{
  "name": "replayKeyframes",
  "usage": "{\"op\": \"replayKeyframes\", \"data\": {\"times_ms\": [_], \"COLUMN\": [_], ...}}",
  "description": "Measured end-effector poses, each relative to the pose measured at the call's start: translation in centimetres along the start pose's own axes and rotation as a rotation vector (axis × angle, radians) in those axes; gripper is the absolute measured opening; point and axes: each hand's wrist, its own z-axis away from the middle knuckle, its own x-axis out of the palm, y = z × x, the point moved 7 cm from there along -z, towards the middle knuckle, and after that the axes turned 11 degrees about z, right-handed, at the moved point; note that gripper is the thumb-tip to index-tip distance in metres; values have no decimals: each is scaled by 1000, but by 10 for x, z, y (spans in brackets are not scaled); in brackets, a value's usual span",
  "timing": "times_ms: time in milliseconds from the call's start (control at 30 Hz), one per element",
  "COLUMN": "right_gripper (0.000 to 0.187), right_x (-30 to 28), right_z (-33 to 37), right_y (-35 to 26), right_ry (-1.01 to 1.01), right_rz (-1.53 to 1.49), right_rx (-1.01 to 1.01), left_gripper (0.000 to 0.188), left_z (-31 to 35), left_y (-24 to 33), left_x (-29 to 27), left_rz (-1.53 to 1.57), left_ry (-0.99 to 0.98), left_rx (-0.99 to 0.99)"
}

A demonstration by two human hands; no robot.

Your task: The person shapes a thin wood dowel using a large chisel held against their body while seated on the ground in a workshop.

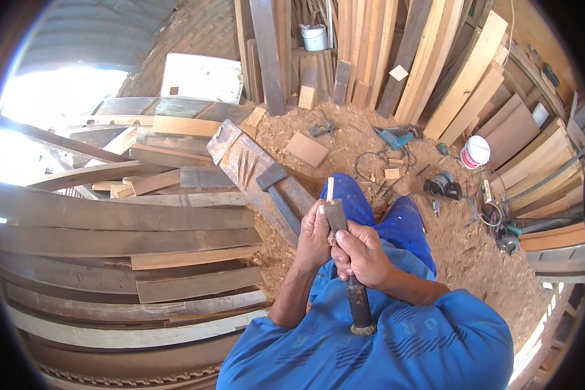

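Both hands are closed round a chisel in front of my body. Its dark, round handle points back toward my chest and ends in a frayed, worn butt. My right hand wraps the chisel where the blade meets the handle. My left hand grips the side of the flat, dark grey blade, thumb near its far end. Just past the blade shows a thin pale wood strip; whether it is held, I cannot tell. To the left, a dark mallet lies on a thick worn plank.
Stacked boards fill the left side, and upright planks lean at the back. On the sawdust-covered floor lie a teal power tool, a dark power tool, cables and offcuts. A white bucket stands at the right.
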Motion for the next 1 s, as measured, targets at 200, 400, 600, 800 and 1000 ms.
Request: {"op": "replayKeyframes", "data": {"times_ms": [200,400,600,800,1000], "right_gripper": [18,16,16,19,19], "right_x": [-45,-24,0,-24,-8], "right_z": [23,-17,-6,25,-9], "right_y": [-40,-17,-9,-35,-7], "right_ry": [302,79,18,116,-7], "right_rz": [38,-267,-148,-129,-234], "right_rx": [-246,-78,-45,-242,-25], "left_gripper": [30,33,31,28,31], "left_z": [56,-15,-15,48,-5], "left_y": [-76,-22,20,-45,-13], "left_x": [-21,-16,-2,-22,-7], "left_rz": [-155,145,-471,-340,43], "left_ry": [-133,-70,-76,-124,34], "left_rx": [-92,-56,322,99,-12]}}
